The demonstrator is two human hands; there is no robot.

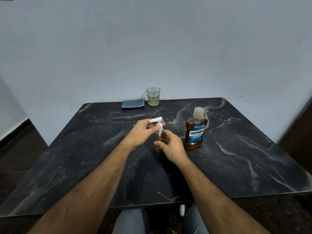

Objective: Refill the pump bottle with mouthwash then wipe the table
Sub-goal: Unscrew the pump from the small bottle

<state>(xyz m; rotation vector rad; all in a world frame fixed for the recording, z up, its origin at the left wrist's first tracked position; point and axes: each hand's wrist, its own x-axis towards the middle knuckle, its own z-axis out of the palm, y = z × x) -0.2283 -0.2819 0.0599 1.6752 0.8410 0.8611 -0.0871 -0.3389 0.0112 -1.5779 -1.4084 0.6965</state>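
A small clear pump bottle (158, 148) stands upright on the dark marble table (236, 157), near its middle. My left hand (143, 132) grips the white pump head (156, 120) at the top of the bottle. My right hand (170, 146) wraps around the bottle's clear body and hides most of it. To the right stands a mouthwash bottle (195, 130) with amber liquid, a blue label and its clear cap on. A folded grey-blue cloth (133, 103) lies at the table's far edge.
A clear drinking glass (153, 96) with a little pale liquid stands beside the cloth at the back edge. A pale wall rises right behind the table. My knees show below the near edge, with a small white object (182, 209) between them.
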